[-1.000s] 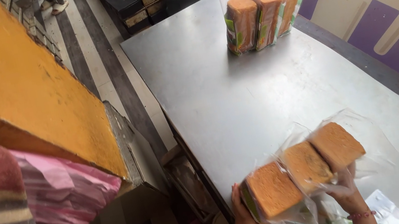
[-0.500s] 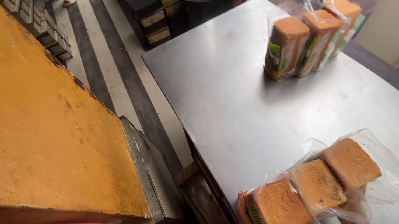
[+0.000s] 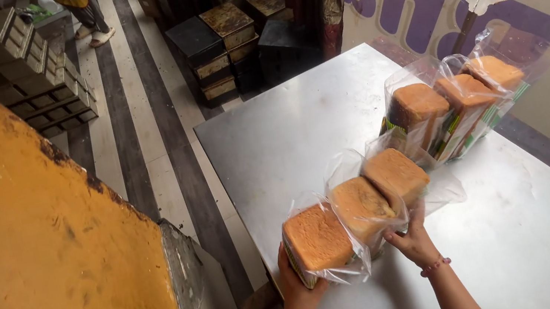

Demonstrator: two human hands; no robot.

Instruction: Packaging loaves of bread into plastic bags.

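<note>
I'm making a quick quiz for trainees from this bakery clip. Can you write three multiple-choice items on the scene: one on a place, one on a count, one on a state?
1. Where does the far group of bagged loaves stand?
A. On the metal table
B. On the striped floor
C. On the dark tins

2. How many bagged loaves do the hands carry?
A. One
B. Three
C. Five

3. How are the carried loaves packed?
A. Bare
B. In a cardboard box
C. In clear plastic bags

Answers:
1 A: the far loaves stand upright on the metal table.
2 B: the left hand and right hand hold a row of three carried loaves.
3 C: shiny clear plastic covers each crust.
</note>
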